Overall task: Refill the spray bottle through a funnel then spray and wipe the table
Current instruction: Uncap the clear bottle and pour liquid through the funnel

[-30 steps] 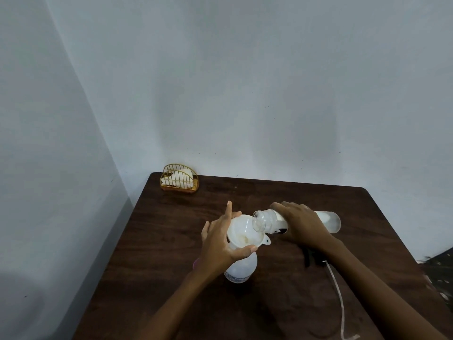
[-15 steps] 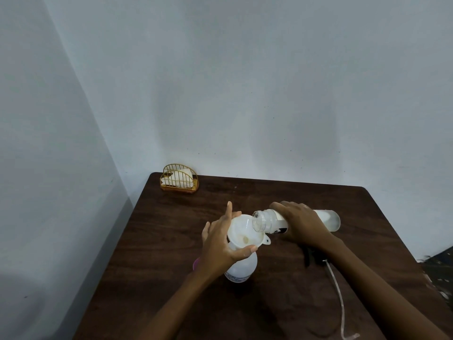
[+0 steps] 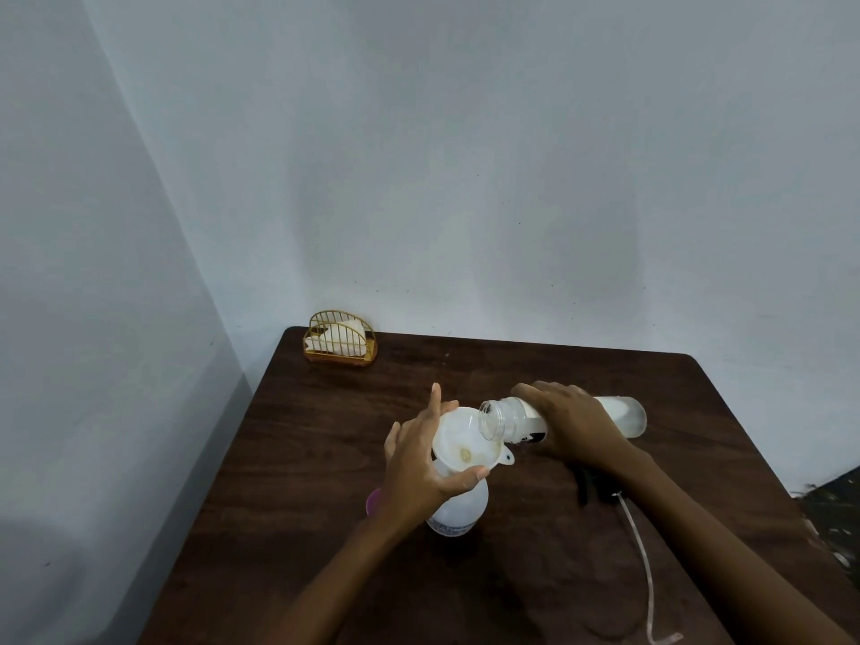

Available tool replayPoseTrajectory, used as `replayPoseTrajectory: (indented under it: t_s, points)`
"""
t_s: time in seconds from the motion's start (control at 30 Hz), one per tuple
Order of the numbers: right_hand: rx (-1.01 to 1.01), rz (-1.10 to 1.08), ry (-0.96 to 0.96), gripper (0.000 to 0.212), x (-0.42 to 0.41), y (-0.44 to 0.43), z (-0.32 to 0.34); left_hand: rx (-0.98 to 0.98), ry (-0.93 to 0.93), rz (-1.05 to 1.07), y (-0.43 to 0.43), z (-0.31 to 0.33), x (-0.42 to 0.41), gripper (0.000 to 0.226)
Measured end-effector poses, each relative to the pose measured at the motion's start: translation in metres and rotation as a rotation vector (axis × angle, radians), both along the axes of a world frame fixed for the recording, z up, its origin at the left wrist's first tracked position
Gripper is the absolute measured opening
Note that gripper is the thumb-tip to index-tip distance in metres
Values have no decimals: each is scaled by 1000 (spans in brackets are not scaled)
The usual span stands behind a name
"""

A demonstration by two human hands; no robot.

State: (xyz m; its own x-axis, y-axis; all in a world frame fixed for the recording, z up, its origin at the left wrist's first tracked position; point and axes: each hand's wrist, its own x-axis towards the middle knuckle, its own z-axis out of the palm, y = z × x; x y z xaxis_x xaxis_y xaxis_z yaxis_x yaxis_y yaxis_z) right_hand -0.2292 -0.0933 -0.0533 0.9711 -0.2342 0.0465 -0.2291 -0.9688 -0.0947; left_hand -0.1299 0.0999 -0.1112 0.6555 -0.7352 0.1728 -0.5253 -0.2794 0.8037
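A white funnel (image 3: 458, 442) sits in the neck of a translucent spray bottle (image 3: 460, 509) that stands mid-table. My left hand (image 3: 419, 467) holds the funnel's rim, thumb on the near edge, index finger pointing up. My right hand (image 3: 572, 423) grips a clear refill bottle (image 3: 626, 414) tipped on its side, its open mouth over the funnel. A little liquid shows at the funnel's bottom. The black spray head (image 3: 588, 488) with its thin tube (image 3: 644, 560) lies on the table under my right forearm.
A gold wire holder (image 3: 339, 339) with white napkins stands at the dark wooden table's (image 3: 325, 458) far left corner, by the walls. A small purple object (image 3: 373, 501) peeks out behind my left wrist.
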Motion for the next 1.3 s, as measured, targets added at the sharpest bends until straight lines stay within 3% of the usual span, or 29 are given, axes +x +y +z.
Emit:
replayPoseTrajectory:
  t_s: [0.47, 1.3]
  points:
    - [-14, 6, 4, 45, 0, -1, 0, -14, 0, 9, 0, -3, -1, 104]
    - [-23, 6, 5, 46, 1, -3, -1, -14, 10, 9, -1, -4, -1, 95]
